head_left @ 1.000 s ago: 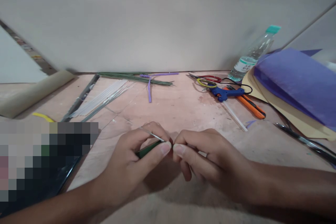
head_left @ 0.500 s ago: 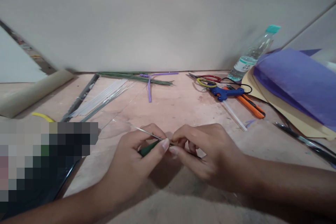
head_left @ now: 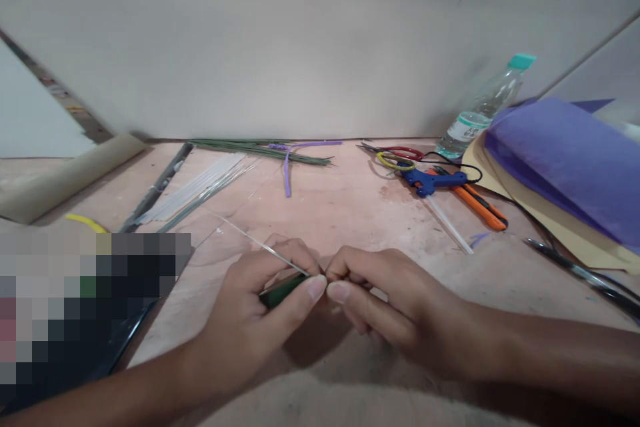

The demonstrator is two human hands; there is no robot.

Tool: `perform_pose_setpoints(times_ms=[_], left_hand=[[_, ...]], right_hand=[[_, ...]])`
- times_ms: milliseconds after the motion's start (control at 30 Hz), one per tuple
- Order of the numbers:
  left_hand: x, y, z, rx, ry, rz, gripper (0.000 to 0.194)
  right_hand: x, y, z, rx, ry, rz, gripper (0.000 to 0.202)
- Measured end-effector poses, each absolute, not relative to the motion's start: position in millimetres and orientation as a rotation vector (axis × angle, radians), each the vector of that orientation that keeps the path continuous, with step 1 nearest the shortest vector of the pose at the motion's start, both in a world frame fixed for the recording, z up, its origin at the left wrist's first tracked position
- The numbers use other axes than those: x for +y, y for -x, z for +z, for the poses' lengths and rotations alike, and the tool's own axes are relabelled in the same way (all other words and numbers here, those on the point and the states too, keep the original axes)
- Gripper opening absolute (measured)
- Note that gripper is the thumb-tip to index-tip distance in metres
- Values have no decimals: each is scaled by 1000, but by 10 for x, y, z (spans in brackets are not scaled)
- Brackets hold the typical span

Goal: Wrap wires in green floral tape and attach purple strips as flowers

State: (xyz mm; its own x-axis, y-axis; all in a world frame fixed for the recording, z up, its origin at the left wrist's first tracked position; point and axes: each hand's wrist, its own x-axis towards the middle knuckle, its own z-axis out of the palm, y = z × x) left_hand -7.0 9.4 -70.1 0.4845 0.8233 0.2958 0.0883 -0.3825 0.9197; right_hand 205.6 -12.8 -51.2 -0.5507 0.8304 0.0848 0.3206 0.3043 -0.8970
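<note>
My left hand (head_left: 270, 300) is closed, its thumb and forefinger pinching a thin pale wire (head_left: 265, 245) that slants up and to the left over the table. Behind that thumb, in the same palm, sits a dark green piece (head_left: 283, 291); its full shape is hidden by the fingers. My right hand (head_left: 395, 300) is closed too. Its thumb and forefinger pinch at the wire's near end, right beside the left fingertips. The exact spot between the two pinches is covered.
Green stems (head_left: 260, 150) and a bent purple pipe cleaner (head_left: 287, 173) lie by the wall. At left are clear sticks (head_left: 195, 187) and a brown roll (head_left: 75, 177). Scissors (head_left: 395, 157), a blue glue gun (head_left: 433, 179), an orange cutter (head_left: 480, 203), a bottle (head_left: 470, 123) and purple sheets (head_left: 565, 160) fill the right.
More of the wire now sticks out to the upper left. My right fingers have curled, and their thumb tip has come up against the left thumb.
</note>
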Motion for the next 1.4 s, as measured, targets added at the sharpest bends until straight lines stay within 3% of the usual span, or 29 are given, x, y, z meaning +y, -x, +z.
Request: perform_pose_setpoints(times_ms=[267, 467, 567, 833, 1033, 1167, 1400], left_hand=[[117, 83, -740, 743, -1703, 893, 21], [107, 76, -823, 775, -1556, 855, 25], [120, 71, -835, 826, -1528, 865, 26], [122, 63, -815, 886, -1519, 940, 22], [88, 86, -824, 799, -1522, 909, 26], [116, 109, -825, 694, -1487, 907, 20], [97, 124, -857, 575, -1338, 905, 12]], right_hand=[[-112, -2059, -522, -1922, 1041, 1436, 33], [-92, -2065, -556, -1941, 1074, 1431, 30], [-99, -2081, -547, -2075, 1137, 1240, 33], [-173, -2104, -570, -2319, 1230, 477, 14], [-219, -2098, -578, -2367, 1040, 243, 17], [-236, -2089, -563, -2350, 993, 269, 17], [-260, -2040, -510, -2231, 1123, 602, 14]])
